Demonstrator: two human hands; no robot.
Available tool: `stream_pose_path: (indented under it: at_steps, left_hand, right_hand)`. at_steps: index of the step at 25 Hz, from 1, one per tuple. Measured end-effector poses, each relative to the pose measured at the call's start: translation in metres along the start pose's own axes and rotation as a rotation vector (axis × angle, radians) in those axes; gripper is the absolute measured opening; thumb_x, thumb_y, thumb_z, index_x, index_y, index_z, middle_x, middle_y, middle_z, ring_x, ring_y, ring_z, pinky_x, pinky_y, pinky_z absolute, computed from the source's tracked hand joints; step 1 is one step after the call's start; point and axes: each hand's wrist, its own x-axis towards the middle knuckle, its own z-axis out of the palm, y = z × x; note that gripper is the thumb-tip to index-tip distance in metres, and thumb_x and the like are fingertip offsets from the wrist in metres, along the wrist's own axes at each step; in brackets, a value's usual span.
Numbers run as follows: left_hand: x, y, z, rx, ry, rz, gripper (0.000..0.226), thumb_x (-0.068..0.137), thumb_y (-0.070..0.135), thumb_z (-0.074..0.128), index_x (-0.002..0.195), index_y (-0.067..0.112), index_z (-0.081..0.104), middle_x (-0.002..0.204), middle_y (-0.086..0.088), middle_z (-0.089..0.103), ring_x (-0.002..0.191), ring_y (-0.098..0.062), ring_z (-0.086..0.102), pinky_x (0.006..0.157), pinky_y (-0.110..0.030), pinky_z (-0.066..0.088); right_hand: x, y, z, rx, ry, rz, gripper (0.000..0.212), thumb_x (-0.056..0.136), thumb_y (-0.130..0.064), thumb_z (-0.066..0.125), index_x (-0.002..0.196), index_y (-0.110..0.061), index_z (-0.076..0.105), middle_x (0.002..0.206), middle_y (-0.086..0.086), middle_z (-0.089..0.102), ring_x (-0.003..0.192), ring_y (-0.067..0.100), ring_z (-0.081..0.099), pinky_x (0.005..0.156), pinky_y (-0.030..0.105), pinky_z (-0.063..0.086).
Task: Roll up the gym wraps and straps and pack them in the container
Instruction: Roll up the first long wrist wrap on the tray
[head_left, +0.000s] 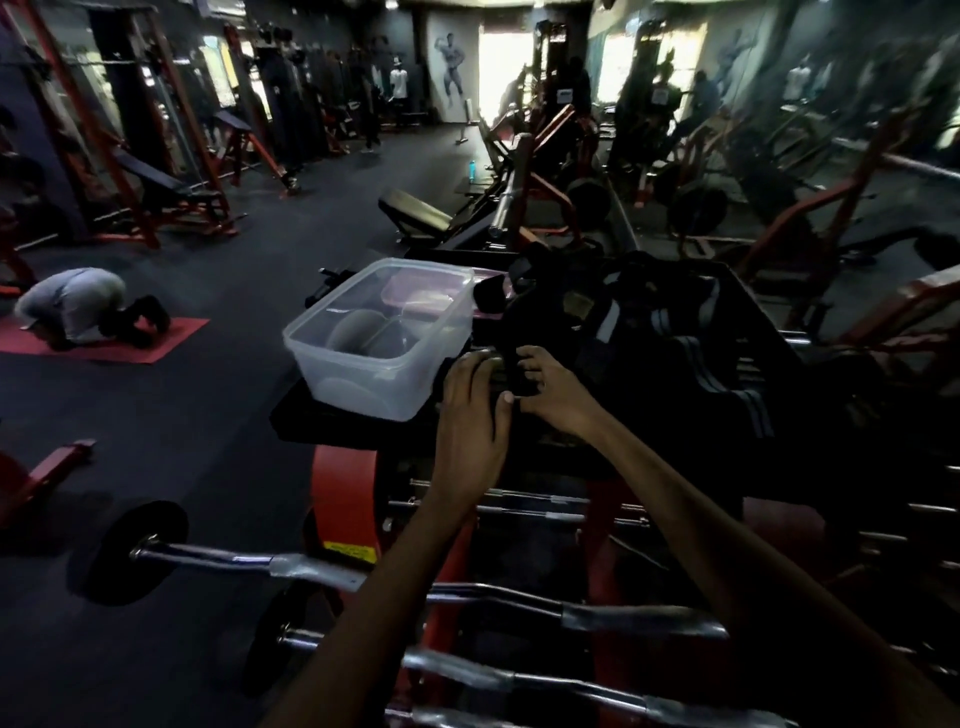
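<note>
No writing is readable; a yellow label (349, 552) below the clear plastic container (363, 384) is blurred. Just right of the container, my left hand (470, 410) and right hand (553, 392) both pinch a dark strap (506, 371), its shape lost in shadow. Striped wraps (727, 374) lie further right on a black padded platform (296, 423) in a dim gym.

One container (363, 358), two hands (506, 402), three barbells (311, 571).
</note>
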Motion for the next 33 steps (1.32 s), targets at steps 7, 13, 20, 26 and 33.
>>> stream_pose_path:
  at_steps: [7, 13, 20, 26, 33]
  left_hand:
    - [0.040, 0.036, 0.096, -0.176, -0.482, -0.153, 0.031, 0.092, 0.010, 0.051, 0.123, 0.005, 0.052, 0.126, -0.012, 0.052, 0.122, -0.024, 0.045, 0.095, -0.012, 0.024]
    - [0.033, 0.029, 0.125, -0.097, -0.572, -0.115, 0.032, 0.091, 0.007, 0.052, 0.123, 0.003, 0.051, 0.126, -0.016, 0.052, 0.120, -0.027, 0.046, 0.099, -0.023, 0.031]
    - [0.035, 0.040, 0.112, -0.258, -0.474, -0.296, 0.027, 0.099, 0.024, 0.041, 0.107, 0.005, 0.060, 0.102, -0.007, 0.061, 0.097, -0.020, 0.057, 0.080, -0.020, 0.036]
    - [0.065, 0.058, 0.105, -1.042, -0.676, -0.990, 0.050, 0.097, 0.049, 0.034, 0.105, 0.009, 0.062, 0.097, -0.014, 0.068, 0.086, -0.025, 0.066, 0.077, -0.034, 0.054]
    - [0.074, 0.045, 0.105, -0.671, -0.736, -0.946, 0.027, 0.094, -0.006, 0.040, 0.113, 0.000, 0.058, 0.079, -0.006, 0.062, 0.054, -0.009, 0.063, 0.046, -0.021, 0.052]
  right_hand:
    - [-0.039, 0.040, -0.110, -0.592, 0.503, 0.064, 0.057, 0.079, -0.023, 0.071, 0.128, -0.004, 0.049, 0.127, 0.021, 0.047, 0.120, 0.035, 0.045, 0.103, 0.033, 0.032]
    - [-0.061, 0.066, -0.151, -0.749, 0.430, 0.612, 0.072, 0.077, -0.047, 0.068, 0.134, -0.014, 0.039, 0.140, 0.023, 0.032, 0.128, 0.045, 0.034, 0.105, 0.052, 0.030]
    - [-0.058, 0.050, -0.139, -0.499, 0.540, 0.419, 0.059, 0.069, -0.062, 0.055, 0.108, -0.020, 0.069, 0.115, 0.012, 0.066, 0.117, 0.037, 0.050, 0.100, 0.039, 0.039]
    - [-0.064, 0.015, -0.113, -0.353, 0.378, 0.260, 0.045, 0.080, -0.058, 0.060, 0.071, -0.015, 0.071, 0.073, 0.001, 0.069, 0.078, 0.012, 0.062, 0.076, 0.025, 0.048]
    - [-0.031, 0.055, -0.116, -0.063, 0.487, 0.349, 0.038, 0.091, -0.035, 0.054, 0.101, 0.000, 0.064, 0.090, 0.011, 0.063, 0.082, 0.024, 0.061, 0.068, 0.035, 0.051]
